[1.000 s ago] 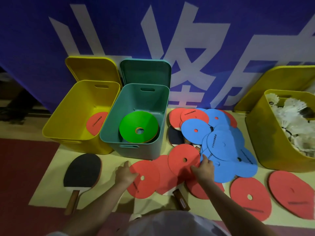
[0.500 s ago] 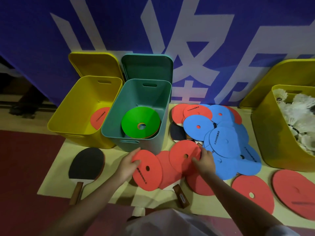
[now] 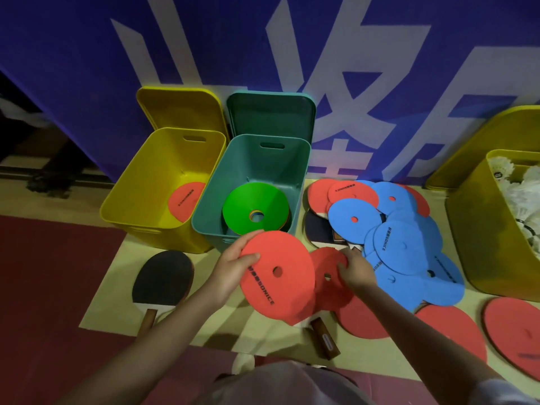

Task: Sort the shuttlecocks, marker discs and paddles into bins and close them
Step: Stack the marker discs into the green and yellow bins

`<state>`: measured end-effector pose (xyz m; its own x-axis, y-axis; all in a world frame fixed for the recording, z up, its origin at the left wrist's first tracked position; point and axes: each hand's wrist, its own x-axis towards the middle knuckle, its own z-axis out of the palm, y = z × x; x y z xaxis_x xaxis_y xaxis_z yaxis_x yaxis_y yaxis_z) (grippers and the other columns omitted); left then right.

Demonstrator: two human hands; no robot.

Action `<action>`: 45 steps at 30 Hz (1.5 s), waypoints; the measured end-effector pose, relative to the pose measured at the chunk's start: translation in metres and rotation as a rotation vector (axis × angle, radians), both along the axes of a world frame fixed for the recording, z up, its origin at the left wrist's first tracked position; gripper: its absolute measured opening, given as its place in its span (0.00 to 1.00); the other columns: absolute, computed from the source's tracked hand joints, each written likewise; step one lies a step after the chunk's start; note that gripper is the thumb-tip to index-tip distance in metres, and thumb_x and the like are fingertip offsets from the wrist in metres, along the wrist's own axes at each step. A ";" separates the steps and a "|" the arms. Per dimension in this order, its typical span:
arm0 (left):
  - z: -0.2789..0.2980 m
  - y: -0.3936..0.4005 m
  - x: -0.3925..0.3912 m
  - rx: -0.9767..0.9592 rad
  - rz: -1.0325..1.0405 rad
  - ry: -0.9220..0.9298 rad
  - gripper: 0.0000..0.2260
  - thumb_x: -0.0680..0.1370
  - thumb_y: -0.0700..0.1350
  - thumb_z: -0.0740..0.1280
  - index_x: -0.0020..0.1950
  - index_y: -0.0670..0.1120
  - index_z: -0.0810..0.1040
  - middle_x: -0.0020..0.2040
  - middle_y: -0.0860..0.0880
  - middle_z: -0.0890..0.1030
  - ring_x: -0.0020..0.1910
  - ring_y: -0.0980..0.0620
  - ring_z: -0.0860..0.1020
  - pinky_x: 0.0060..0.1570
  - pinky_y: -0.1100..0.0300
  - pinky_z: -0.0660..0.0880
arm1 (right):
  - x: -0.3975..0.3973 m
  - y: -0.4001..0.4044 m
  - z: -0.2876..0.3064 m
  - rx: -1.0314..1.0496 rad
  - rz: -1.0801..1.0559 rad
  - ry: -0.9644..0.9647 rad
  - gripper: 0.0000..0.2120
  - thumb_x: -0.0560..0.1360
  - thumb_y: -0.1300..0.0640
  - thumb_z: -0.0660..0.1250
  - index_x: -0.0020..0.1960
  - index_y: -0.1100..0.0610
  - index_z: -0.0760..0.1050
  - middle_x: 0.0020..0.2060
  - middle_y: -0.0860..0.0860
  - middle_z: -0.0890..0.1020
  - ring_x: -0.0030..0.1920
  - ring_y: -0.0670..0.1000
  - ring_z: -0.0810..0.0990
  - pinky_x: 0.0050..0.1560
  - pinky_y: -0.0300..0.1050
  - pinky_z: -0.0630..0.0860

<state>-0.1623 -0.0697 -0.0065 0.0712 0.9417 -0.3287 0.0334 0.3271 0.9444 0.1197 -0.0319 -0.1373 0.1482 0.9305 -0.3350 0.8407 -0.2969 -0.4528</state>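
Barely started tbh: left hand (image 3: 233,268) pinches 1 red disc (image 3: 277,276) at 6 o'clock of the green bin (image 3: 251,182), right hand (image 3: 355,270) grips another (image 3: 327,267). Blue discs (image 3: 403,247), black paddle (image 3: 163,276) unsorted, lids off.

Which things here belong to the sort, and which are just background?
Job: red disc in left hand; red disc under right hand; blue discs; paddle; teal bin; yellow bin; shuttlecocks.
Background: blue banner; red floor.

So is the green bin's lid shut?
No, the green bin is open, and its lid stands behind it against the blue wall.
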 end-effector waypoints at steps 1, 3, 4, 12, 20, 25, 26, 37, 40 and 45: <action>0.002 0.004 -0.004 0.007 0.018 -0.025 0.20 0.77 0.32 0.62 0.66 0.49 0.73 0.56 0.49 0.78 0.51 0.53 0.78 0.48 0.63 0.75 | 0.000 -0.005 0.003 0.084 -0.023 0.019 0.12 0.77 0.57 0.61 0.60 0.57 0.72 0.56 0.58 0.77 0.53 0.62 0.78 0.47 0.49 0.71; 0.007 0.012 -0.014 0.029 0.056 -0.073 0.20 0.74 0.35 0.66 0.63 0.51 0.75 0.56 0.49 0.79 0.51 0.53 0.78 0.48 0.62 0.74 | 0.001 -0.014 0.017 0.219 -0.118 0.089 0.11 0.79 0.59 0.59 0.59 0.59 0.73 0.51 0.58 0.80 0.50 0.62 0.78 0.42 0.47 0.68; 0.010 0.017 -0.019 0.039 0.072 -0.091 0.20 0.71 0.38 0.67 0.62 0.52 0.75 0.56 0.50 0.79 0.51 0.54 0.78 0.47 0.63 0.74 | 0.001 -0.016 0.026 0.259 -0.183 0.142 0.10 0.79 0.60 0.59 0.59 0.61 0.72 0.48 0.58 0.80 0.48 0.62 0.78 0.42 0.47 0.67; 0.040 0.082 -0.035 0.145 0.177 -0.081 0.19 0.77 0.32 0.60 0.63 0.50 0.73 0.59 0.46 0.77 0.56 0.46 0.75 0.55 0.52 0.72 | 0.003 0.012 0.115 0.594 -0.653 0.469 0.19 0.79 0.61 0.57 0.70 0.52 0.68 0.55 0.53 0.76 0.51 0.54 0.76 0.51 0.48 0.72; 0.054 0.144 -0.066 0.224 0.194 -0.111 0.20 0.78 0.34 0.61 0.69 0.48 0.71 0.60 0.45 0.76 0.56 0.47 0.75 0.51 0.56 0.74 | -0.045 0.039 0.168 0.778 -0.794 0.749 0.17 0.80 0.60 0.58 0.68 0.51 0.70 0.61 0.50 0.73 0.56 0.50 0.74 0.51 0.45 0.70; 0.039 0.180 -0.128 0.232 0.305 -0.048 0.21 0.78 0.34 0.61 0.68 0.50 0.71 0.60 0.45 0.75 0.53 0.46 0.75 0.50 0.51 0.73 | -0.099 0.060 0.180 0.767 -0.742 0.800 0.17 0.80 0.62 0.59 0.67 0.53 0.72 0.59 0.50 0.73 0.56 0.50 0.72 0.54 0.43 0.69; 0.034 0.186 -0.142 0.233 0.321 -0.003 0.21 0.78 0.34 0.61 0.68 0.50 0.71 0.61 0.45 0.74 0.54 0.46 0.75 0.50 0.52 0.73 | -0.113 0.065 0.179 0.754 -0.720 0.806 0.17 0.79 0.63 0.59 0.67 0.54 0.72 0.58 0.50 0.73 0.56 0.50 0.73 0.54 0.43 0.69; -0.032 0.243 -0.234 0.101 0.385 0.197 0.22 0.77 0.34 0.60 0.71 0.47 0.69 0.65 0.41 0.74 0.58 0.43 0.74 0.57 0.50 0.72 | -0.236 0.100 0.138 0.592 -0.585 0.813 0.18 0.78 0.66 0.60 0.66 0.55 0.73 0.60 0.50 0.76 0.58 0.47 0.73 0.58 0.38 0.66; -0.057 0.258 -0.240 0.049 0.324 0.252 0.22 0.78 0.35 0.62 0.71 0.47 0.69 0.64 0.42 0.74 0.60 0.41 0.74 0.56 0.51 0.73 | -0.249 0.104 0.131 0.570 -0.597 0.781 0.17 0.78 0.66 0.60 0.66 0.56 0.73 0.61 0.52 0.76 0.60 0.49 0.73 0.62 0.43 0.68; -0.106 0.282 -0.242 -0.097 0.121 0.351 0.22 0.75 0.35 0.66 0.68 0.48 0.70 0.57 0.39 0.78 0.48 0.42 0.78 0.49 0.48 0.76 | -0.253 0.105 0.122 0.542 -0.611 0.720 0.17 0.78 0.66 0.60 0.66 0.56 0.73 0.63 0.53 0.75 0.62 0.50 0.72 0.67 0.47 0.67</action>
<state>-0.4041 0.2128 -0.1125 -0.1713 0.8996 -0.4017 0.3046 0.4361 0.8468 -0.1329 0.0731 -0.0156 0.5695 0.8164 -0.0963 0.1035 -0.1874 -0.9768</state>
